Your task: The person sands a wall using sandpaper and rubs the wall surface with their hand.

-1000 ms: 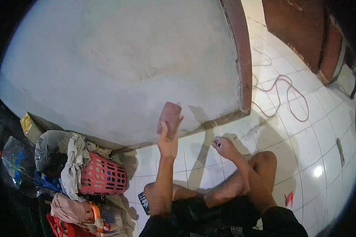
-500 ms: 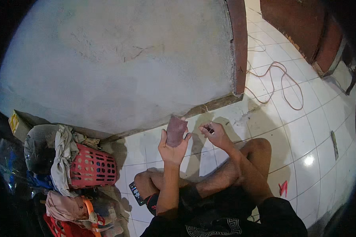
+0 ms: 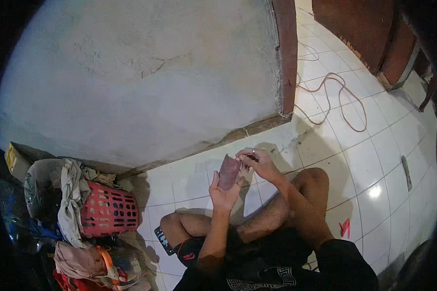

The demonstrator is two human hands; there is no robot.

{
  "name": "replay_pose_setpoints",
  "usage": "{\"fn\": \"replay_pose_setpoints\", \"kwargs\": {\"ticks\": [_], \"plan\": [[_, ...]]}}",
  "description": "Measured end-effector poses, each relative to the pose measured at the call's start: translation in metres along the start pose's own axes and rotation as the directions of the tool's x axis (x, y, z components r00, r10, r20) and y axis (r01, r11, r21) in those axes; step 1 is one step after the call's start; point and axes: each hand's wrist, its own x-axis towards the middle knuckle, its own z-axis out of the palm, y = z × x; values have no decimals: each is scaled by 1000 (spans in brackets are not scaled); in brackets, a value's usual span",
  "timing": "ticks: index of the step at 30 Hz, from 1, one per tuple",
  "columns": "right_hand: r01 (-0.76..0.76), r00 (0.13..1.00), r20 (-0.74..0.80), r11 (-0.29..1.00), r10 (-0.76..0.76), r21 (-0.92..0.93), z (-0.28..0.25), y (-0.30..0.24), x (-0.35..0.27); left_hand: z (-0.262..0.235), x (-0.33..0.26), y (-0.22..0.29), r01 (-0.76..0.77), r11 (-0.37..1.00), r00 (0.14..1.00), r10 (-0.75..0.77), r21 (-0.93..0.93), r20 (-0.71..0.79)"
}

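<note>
Fingers (image 3: 217, 185) of our left hand (image 3: 223, 191) are curled loosely upward and support a small reddish-brown sheet (image 3: 228, 171) from below; the sheet stands nearly upright against the palm, its lower edge seated in the hand and its upper edge free. Fingertips of our right hand (image 3: 257, 162) are pressed together in a pinch on the upper right edge of the sheet, so the sheet lies between both hands, touching each. We wear a ring on one finger of the right hand. We cannot tell from this view what material the sheet is.

Head view, surroundings: we sit on a white tiled floor (image 3: 383, 165) with bare knees bent, both hands held above the tiles in front of the knees. A rough grey plastered wall (image 3: 145, 77) rises directly ahead, ending at a reddish-brown corner edge (image 3: 287, 53). An orange cable (image 3: 335, 97) lies in loops on the tiles to the right, well apart from the hands. A red plastic basket (image 3: 107, 211) stands at the left with a pale cloth (image 3: 72, 199) draped over it, near our left knee. A dark phone (image 3: 163, 240) lies on the floor just beside the left leg. A small red mark (image 3: 344, 228) shows on a tile by the right leg.
</note>
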Motion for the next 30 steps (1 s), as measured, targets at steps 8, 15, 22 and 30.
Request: {"fn": "replay_pose_setpoints", "kwargs": {"ticks": [8, 15, 22, 30], "plan": [[-53, 998, 17, 998, 53, 35, -4, 10, 2, -11, 2, 0, -20, 994, 999, 16, 108, 37], [-113, 990, 87, 993, 110, 28, -9, 21, 4, -22, 4, 3, -59, 961, 997, 45, 270, 57], [-104, 990, 90, 993, 108, -54, -11, 26, 5, -32, 9, 6, -45, 948, 997, 22, 314, 74], [-56, 993, 95, 989, 70, -140, -10, 38, 6, -36, 10, 2, -82, 943, 996, 90, 324, -10]]}}
